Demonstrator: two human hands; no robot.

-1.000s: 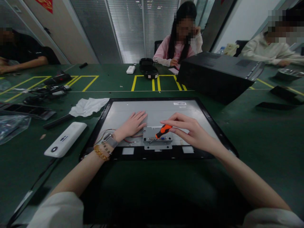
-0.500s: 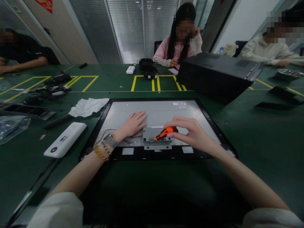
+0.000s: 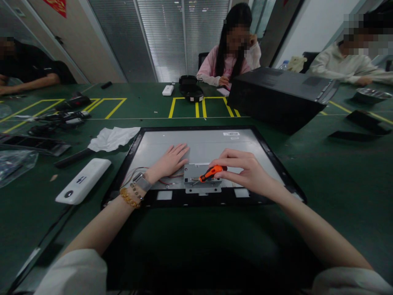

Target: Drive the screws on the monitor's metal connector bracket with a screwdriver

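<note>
A monitor panel (image 3: 215,141) lies face down on the green table, grey back up inside a black frame. My left hand (image 3: 168,162) rests flat on the grey back, fingers stretched out, just left of a small metal bracket (image 3: 201,184). My right hand (image 3: 245,172) pinches a small screwdriver with an orange and black handle (image 3: 211,172). Its tip points down and left onto the bracket. Thin red and white wires (image 3: 135,174) run along the panel near my left wrist.
A white oblong device (image 3: 82,180) and a crumpled white cloth (image 3: 112,137) lie left of the panel. A black computer case (image 3: 279,96) stands at the back right. Cables and tools clutter the far left. Three other people sit around the table.
My right hand has lowered and curled closer over the bracket, with the screwdriver tilted flatter. My left hand has stayed flat on the panel.
</note>
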